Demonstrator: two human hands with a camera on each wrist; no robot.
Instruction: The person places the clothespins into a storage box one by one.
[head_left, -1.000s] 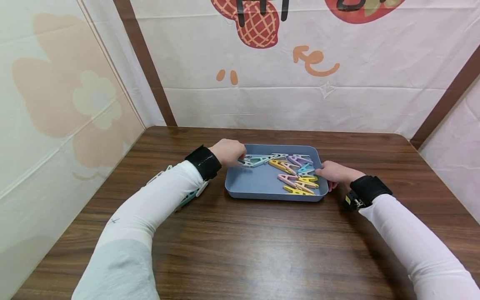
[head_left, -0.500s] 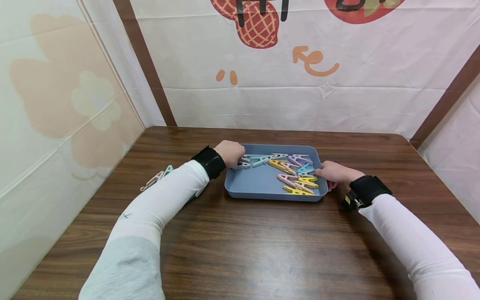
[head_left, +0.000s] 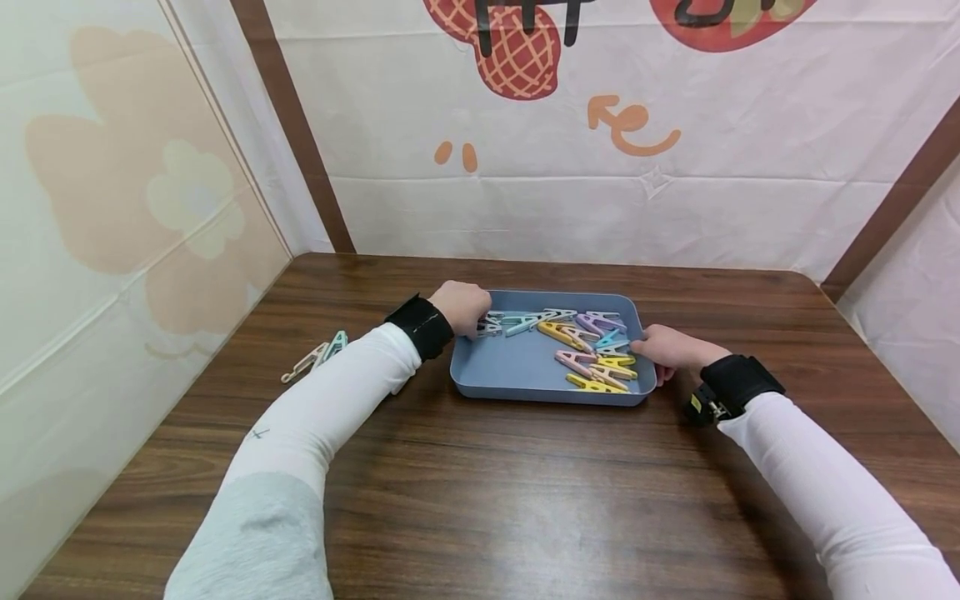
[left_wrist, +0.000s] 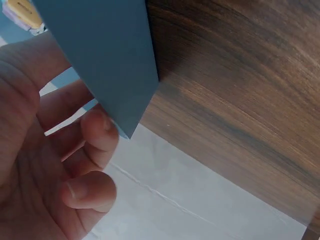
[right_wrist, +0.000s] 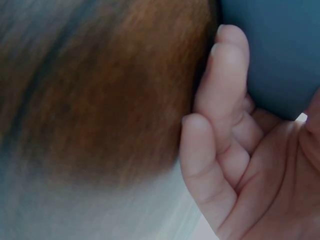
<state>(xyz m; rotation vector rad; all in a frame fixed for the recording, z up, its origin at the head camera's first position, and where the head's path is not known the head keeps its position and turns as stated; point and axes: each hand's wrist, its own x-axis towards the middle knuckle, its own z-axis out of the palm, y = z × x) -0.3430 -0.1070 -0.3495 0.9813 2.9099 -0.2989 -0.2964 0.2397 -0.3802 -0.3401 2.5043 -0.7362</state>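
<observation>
A shallow blue tray (head_left: 517,363) sits on the table with several clothespins inside, in yellow, pink, purple and blue. At its left end my left hand (head_left: 459,307) dips over the rim, right beside a pale grey-blue clothespin (head_left: 490,329). In the left wrist view, the left hand's (left_wrist: 55,145) thumb and a finger reach behind the tray wall (left_wrist: 112,60), their tips hidden; two other fingers curl outside. I cannot tell whether they pinch a clothespin. My right hand (head_left: 671,346) grips the tray's right end, thumb over the rim and fingers (right_wrist: 225,75) against the outer wall.
Left of the tray, a few loose clothespins (head_left: 307,361) lie on the brown wooden table (head_left: 510,492), partly behind the left sleeve (head_left: 337,400). A white printed curtain (head_left: 405,217) rises along the table's back edge, with another sheet on the left.
My left hand has moved slightly right and lower into the tray, bringing a clothespin down inside the left end. More loose clothespins show behind the left sleeve. The right hand has stayed put.
</observation>
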